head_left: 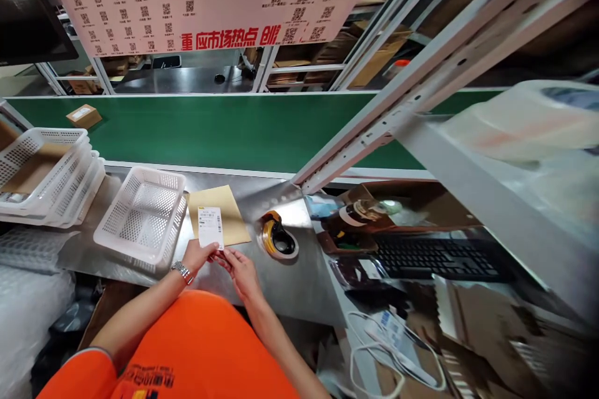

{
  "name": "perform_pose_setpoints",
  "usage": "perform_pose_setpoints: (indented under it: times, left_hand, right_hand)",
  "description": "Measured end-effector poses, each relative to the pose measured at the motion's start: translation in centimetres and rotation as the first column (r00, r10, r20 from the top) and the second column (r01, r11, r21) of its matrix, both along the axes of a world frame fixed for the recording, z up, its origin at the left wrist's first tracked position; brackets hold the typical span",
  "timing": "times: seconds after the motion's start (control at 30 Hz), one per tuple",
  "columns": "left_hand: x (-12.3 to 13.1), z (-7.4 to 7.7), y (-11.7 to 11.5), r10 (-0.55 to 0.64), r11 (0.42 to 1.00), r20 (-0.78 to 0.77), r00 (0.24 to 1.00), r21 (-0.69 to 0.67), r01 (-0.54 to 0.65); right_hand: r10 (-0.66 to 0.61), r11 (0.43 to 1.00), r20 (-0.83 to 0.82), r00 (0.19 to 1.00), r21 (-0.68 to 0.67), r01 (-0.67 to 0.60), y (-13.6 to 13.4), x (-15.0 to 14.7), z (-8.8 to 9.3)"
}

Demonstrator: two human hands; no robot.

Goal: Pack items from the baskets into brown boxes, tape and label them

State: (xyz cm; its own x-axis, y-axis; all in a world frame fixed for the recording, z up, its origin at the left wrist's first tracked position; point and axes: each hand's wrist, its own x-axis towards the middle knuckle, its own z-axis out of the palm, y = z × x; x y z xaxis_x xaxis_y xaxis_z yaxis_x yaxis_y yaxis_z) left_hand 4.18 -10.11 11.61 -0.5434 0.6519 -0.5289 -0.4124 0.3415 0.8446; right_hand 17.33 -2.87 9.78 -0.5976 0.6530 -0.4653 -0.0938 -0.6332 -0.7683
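Note:
My left hand [199, 255] and my right hand [239, 269] both pinch the lower edge of a white printed label [210, 227] and hold it upright above the steel worktop [304, 280]. Just behind the label a flat brown envelope [229, 212] lies on the worktop. A silver watch [181, 270] is on my left wrist. My orange shirt fills the bottom of the view.
An empty white perforated basket [140, 215] stands left of the envelope, with a stack of similar baskets [47, 177] further left. A tape dispenser [277, 237] sits to the right, then a black keyboard [435, 259]. A small cardboard box [84, 115] rides the green conveyor belt [234, 131].

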Motion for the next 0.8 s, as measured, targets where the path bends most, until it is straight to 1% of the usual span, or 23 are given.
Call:
perform_pose_setpoints:
  times: [0.13,0.3,0.4,0.5,0.53,0.57,0.6,0.63,0.67,0.7,0.73,0.77,0.8]
  left_hand:
    - [0.2,0.3,0.1,0.014,1.0,0.029,0.999,-0.012,-0.014]
    - [0.4,0.1,-0.1,0.003,1.0,0.044,0.999,-0.004,-0.003]
    - [0.5,-0.2,-0.1,-0.02,1.0,0.039,0.999,-0.011,0.021]
    - [0.5,-0.7,-0.1,-0.089,0.995,-0.004,0.996,-0.037,0.089]
    - [0.5,-0.9,-0.2,-0.107,0.993,-0.048,0.993,-0.055,0.104]
    - [0.4,-1.0,-0.2,-0.103,0.993,-0.127,0.987,-0.078,0.094]
    - [0.4,-1.2,-0.3,-0.08,0.994,-0.24,0.968,-0.092,0.059]
    - [0.3,-1.2,-0.4,-0.049,0.996,-0.372,0.927,-0.082,0.019]
    - [0.2,-1.2,-0.6,-0.022,0.999,-0.501,0.865,-0.048,-0.002]
    - [0.1,-1.2,-0.7,-0.019,1.0,-0.603,0.798,-0.002,0.022]
    - [0.0,-1.1,-0.8,-0.047,0.994,-0.668,0.743,0.04,0.099]
    - [0.0,-1.0,-0.8,-0.105,0.976,-0.699,0.707,0.063,0.208]
    - [-0.1,-0.9,-0.8,-0.177,0.946,-0.708,0.684,0.07,0.317]
  right_hand:
    - [0.005,1.0,0.001,1.0,0.007,-0.005,-0.1,0.3,-0.1]
    - [0.007,1.0,0.026,1.0,0.028,-0.007,-0.1,0.6,-0.5]
    - [0.017,0.998,0.063,0.998,0.063,-0.021,-0.1,0.8,-0.7]
    - [0.019,0.991,0.112,0.993,0.127,-0.033,0.1,0.9,-0.9]
    - [0.01,0.988,0.13,0.991,0.149,-0.03,0.2,0.9,-1.0]
    - [-0.003,0.986,0.147,0.989,0.168,-0.022,0.3,0.8,-1.1]
    - [-0.019,0.984,0.16,0.987,0.18,-0.01,0.4,0.8,-1.2]
    - [-0.036,0.982,0.171,0.985,0.187,0.004,0.5,0.7,-1.3]
    - [-0.05,0.981,0.179,0.983,0.194,0.014,0.6,0.7,-1.4]
    - [-0.058,0.979,0.185,0.981,0.204,0.019,0.7,0.7,-1.4]
    - [-0.058,0.975,0.19,0.98,0.22,0.015,0.8,0.7,-1.4]
    - [-0.055,0.97,0.195,0.979,0.242,0.006,0.8,0.8,-1.4]
    - [-0.047,0.963,0.201,0.978,0.27,-0.009,0.9,0.9,-1.4]
